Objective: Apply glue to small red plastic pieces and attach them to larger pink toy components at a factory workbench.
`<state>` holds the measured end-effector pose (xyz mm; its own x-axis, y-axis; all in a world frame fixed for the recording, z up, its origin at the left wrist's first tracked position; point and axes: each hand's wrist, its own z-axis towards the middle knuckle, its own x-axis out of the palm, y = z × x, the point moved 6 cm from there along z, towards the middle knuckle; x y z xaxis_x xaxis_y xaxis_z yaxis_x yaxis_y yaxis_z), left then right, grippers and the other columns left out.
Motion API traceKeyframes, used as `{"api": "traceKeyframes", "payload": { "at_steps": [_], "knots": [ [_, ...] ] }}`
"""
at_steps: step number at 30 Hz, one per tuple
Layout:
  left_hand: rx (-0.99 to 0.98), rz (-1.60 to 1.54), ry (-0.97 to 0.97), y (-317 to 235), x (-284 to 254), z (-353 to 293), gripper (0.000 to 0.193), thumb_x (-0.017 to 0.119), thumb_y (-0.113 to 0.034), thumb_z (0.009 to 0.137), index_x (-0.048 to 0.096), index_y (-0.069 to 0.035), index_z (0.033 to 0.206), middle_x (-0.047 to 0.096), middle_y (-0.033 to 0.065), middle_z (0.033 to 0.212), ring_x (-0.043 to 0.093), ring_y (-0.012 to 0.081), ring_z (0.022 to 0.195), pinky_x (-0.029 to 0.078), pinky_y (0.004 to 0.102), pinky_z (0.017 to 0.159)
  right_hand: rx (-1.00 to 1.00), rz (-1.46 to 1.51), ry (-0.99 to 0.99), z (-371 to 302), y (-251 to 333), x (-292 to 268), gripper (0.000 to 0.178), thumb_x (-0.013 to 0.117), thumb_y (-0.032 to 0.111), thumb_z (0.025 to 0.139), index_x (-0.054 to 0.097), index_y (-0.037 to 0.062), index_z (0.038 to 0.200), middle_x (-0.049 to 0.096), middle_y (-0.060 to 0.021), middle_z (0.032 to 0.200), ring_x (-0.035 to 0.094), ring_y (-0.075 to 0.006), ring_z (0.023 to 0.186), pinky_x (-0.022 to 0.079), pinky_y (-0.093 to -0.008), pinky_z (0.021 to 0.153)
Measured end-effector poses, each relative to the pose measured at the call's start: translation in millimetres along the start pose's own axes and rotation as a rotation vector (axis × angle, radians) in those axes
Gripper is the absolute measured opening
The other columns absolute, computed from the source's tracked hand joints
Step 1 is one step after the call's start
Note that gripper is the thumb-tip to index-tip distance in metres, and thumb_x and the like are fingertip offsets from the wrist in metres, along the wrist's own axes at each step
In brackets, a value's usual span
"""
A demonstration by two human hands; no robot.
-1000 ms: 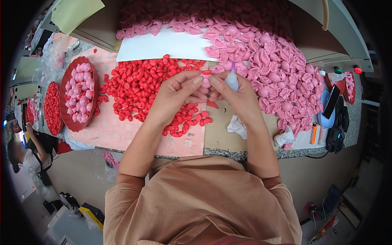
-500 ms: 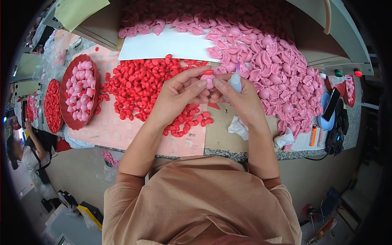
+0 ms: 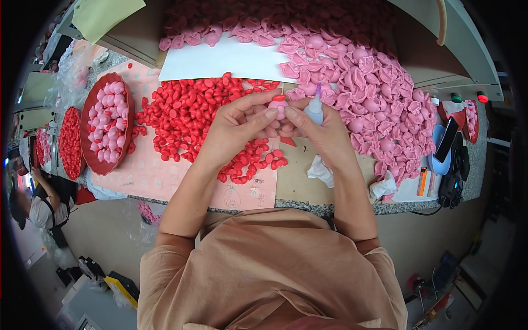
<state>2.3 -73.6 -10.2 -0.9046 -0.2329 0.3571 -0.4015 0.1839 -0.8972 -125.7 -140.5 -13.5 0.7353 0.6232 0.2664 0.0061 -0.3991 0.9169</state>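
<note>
Over the front of the table, both hands meet around a small round pink plastic piece (image 3: 278,110) with a red piece (image 3: 279,98) on top of it. My left hand (image 3: 237,129) pinches it from the left with thumb and fingers. The thumb of my right hand (image 3: 330,135) presses its right side. That same hand also keeps a small squeeze bottle (image 3: 314,112) with a purple needle tip in its grip, tip pointing away from me. The other fingers are partly hidden behind the piece.
Red bean-shaped pieces (image 3: 187,118) lie heaped left of my hands, frilled pink pieces (image 3: 379,104) to the right. A red scalloped tray (image 3: 131,118) of pink-and-red pieces stands far left. Crumpled tissue (image 3: 321,171), a phone (image 3: 446,141) and an orange lighter (image 3: 422,181) lie rightward.
Both hands stay nearly in place, shifting very slightly left with the pink piece and the bottle. At the far left, another person's head has moved a little.
</note>
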Motion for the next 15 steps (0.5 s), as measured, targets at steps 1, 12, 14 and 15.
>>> {"api": "traceKeyframes", "payload": {
  "at_steps": [1,12,14,15],
  "knots": [
    [0.0,0.0,0.0,-0.5,0.3,-0.5,0.034,0.058,-0.008,0.087,0.054,-0.004,0.12,0.063,0.0038,0.089,0.058,0.0079,0.072,0.05,0.0209,0.066,0.0,0.0,0.0,-0.2,-0.1,0.3,0.025,0.058,0.019,0.088,0.058,-0.0011,0.102,0.063,-0.0081,0.085,0.064,-0.0157,0.074,0.053,-0.0264,0.069],
    [0.017,0.062,0.036,0.7,-2.7,0.5,0.035,0.056,-0.01,0.088,0.051,-0.006,0.123,0.062,0.0046,0.091,0.06,0.01,0.076,0.055,0.0273,0.07,-0.007,-0.025,0.016,-0.6,1.1,0.2,0.026,0.059,0.019,0.088,0.057,-0.0009,0.103,0.063,-0.0083,0.087,0.064,-0.0152,0.076,0.053,-0.0265,0.07],
    [0.016,0.066,0.032,0.6,-2.9,0.4,0.036,0.056,-0.01,0.088,0.051,-0.006,0.123,0.062,0.0046,0.091,0.06,0.01,0.076,0.055,0.0272,0.07,-0.008,-0.022,0.021,-0.5,1.0,0.1,0.026,0.059,0.019,0.088,0.057,-0.0007,0.103,0.063,-0.0082,0.088,0.064,-0.0149,0.077,0.053,-0.0265,0.07],
    [0.014,0.07,0.027,0.8,-3.3,0.4,0.036,0.056,-0.01,0.088,0.051,-0.006,0.123,0.062,0.0046,0.091,0.06,0.0099,0.076,0.055,0.0272,0.07,-0.01,-0.019,0.027,-0.4,0.8,0.3,0.025,0.059,0.02,0.088,0.057,-0.0005,0.103,0.063,-0.008,0.088,0.063,-0.0147,0.077,0.053,-0.0264,0.07]
  ]
}}
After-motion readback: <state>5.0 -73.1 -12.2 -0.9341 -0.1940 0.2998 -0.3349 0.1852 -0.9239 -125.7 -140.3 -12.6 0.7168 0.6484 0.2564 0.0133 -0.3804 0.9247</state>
